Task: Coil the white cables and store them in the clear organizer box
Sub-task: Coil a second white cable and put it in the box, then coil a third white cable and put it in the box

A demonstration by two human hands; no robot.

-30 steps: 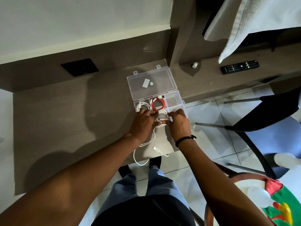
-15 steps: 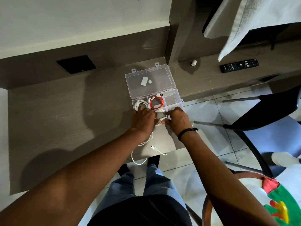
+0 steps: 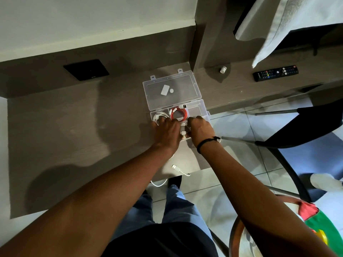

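While both hands (image 3: 168,133) (image 3: 199,131) pinch a white cable (image 3: 183,133) over the box (image 3: 204,108), its tail (image 3: 178,168) overhangs the desk edge (image 3: 185,172).

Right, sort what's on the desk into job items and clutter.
For the job:
- clear organizer box, lid open
- white cable held between left hand and right hand
- its loose end trailing off the desk edge
- coiled white cable, already stored

Just lying about:
- remote control
- small white cap
- red cable, already in the box
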